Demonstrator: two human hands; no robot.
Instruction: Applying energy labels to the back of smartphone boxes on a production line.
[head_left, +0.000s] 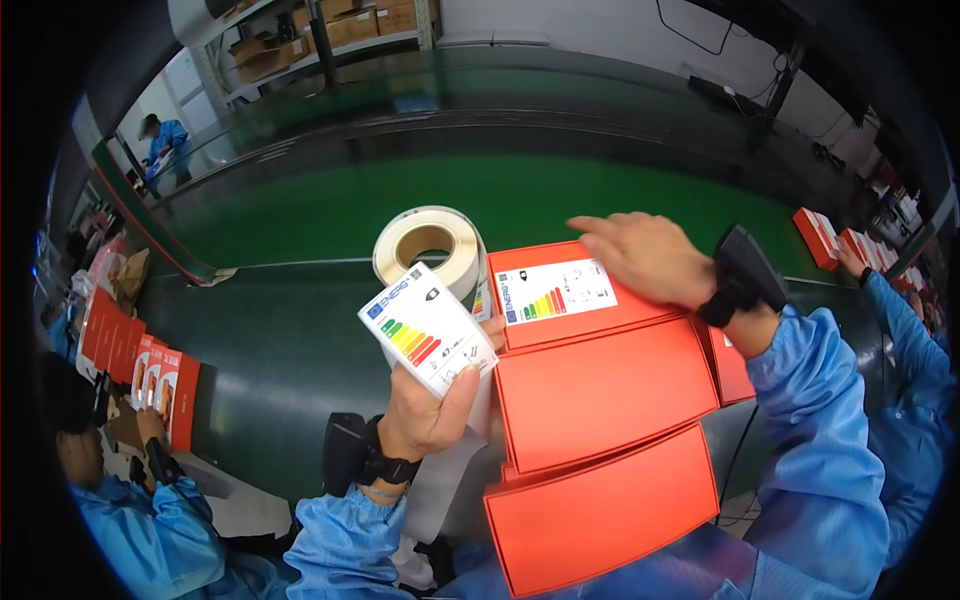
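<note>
Nearest to me, low in the view, lies the bottom red box [600, 515] of my fanned stack, its lid bare of any sticker.

Starting at my far left, a co-worker in a blue sleeve [150, 530] handles a row of upright red boxes [165, 390] leaning at the edge of the dark conveyor belt [270, 340]. Next comes my left hand [430, 405], closed round the loose end of the label strip, thumb pinning one colour-barred energy label [428, 328] on its backing paper, which trails down past my wrist. Just behind that label stands the label roll [428, 245], on edge on the belt.

Right of it sits the stack. The top red box [580, 295] already wears its label [555, 290], and my right hand [645, 258] lies flat and open on the far corner of that lid, fingers spread, gripping nothing (pressing down, I would judge). The middle red box [605, 390] shows no label either, so by my reckoning one is done and at least two are left.

Farther right, another worker's blue sleeve [905, 340] reaches toward more red boxes [830, 235] on the green belt.
</note>
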